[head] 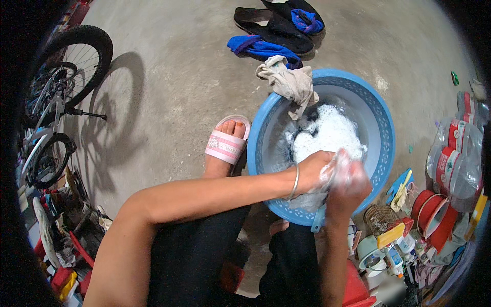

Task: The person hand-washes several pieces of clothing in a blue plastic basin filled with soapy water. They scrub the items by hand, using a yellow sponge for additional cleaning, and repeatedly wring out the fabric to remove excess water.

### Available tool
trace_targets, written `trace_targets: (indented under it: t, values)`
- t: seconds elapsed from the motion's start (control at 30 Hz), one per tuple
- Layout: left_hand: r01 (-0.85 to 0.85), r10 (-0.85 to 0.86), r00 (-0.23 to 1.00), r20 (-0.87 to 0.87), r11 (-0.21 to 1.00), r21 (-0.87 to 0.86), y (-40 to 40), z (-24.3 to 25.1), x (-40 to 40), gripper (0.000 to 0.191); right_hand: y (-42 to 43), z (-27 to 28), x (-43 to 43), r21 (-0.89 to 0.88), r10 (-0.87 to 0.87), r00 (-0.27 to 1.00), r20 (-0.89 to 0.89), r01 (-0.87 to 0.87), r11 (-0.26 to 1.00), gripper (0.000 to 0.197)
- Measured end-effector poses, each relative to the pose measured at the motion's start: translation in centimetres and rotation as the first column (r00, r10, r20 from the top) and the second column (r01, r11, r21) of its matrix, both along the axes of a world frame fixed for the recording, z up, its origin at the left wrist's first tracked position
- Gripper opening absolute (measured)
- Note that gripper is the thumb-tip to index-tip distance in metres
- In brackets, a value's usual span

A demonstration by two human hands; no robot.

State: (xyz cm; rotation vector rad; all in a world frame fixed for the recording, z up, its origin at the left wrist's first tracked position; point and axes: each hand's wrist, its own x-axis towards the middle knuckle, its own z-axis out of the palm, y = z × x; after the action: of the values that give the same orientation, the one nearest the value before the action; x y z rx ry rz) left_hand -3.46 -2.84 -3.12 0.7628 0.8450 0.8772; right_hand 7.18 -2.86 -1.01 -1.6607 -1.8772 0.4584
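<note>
A blue plastic basin (386, 126) with a patterned inner wall stands on the floor before me, holding water and white suds (330, 130). Over its near side, my left hand (315, 172) and my right hand (351, 180) are close together, both gripping a wet, soapy cloth (318, 193) that is mostly hidden by the fingers. The right hand is blurred. A bracelet circles my left wrist. A crumpled off-white cloth (289, 82) hangs over the basin's far left rim. Dark fabric partly shows under the foam.
Beyond the basin lie black shoes (276, 30) and blue fabric pieces (264, 48). A bicycle (57, 99) stands at the left above scattered goods. My foot in a pink slide sandal (226, 146) is beside the basin. Plastic bottles (454, 153), red buckets (429, 213) and cleaning items crowd the right.
</note>
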Motion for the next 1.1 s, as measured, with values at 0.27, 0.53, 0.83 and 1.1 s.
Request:
trace_targets:
  t: [0.27,0.53,0.83,1.1]
  values:
    - [0.115,-0.128,0.986,-0.104,0.986,-0.119,0.9,-0.5,0.3,0.022,2.0,-2.7,2.8,-0.422,-0.35,0.755,-0.554,0.108,0.9,0.02]
    - [0.165,-0.111,0.94,-0.324,0.975,0.145,2.6,-0.5,-2.7,0.02,0.9,0.9,3.0,-0.762,-0.312,0.779,-0.544,-0.303,0.572,0.026]
    - [0.632,-0.545,0.607,-0.579,0.772,-0.064,3.0,0.4,-4.2,0.035,1.2,-0.2,3.5,-0.682,-0.676,0.312,-0.668,0.108,0.724,0.017]
    - [0.224,-0.173,0.968,0.184,0.923,-0.313,1.9,-1.3,-4.9,0.042,0.2,-1.0,3.1,-0.443,-0.596,0.577,-0.559,0.399,0.803,0.017]
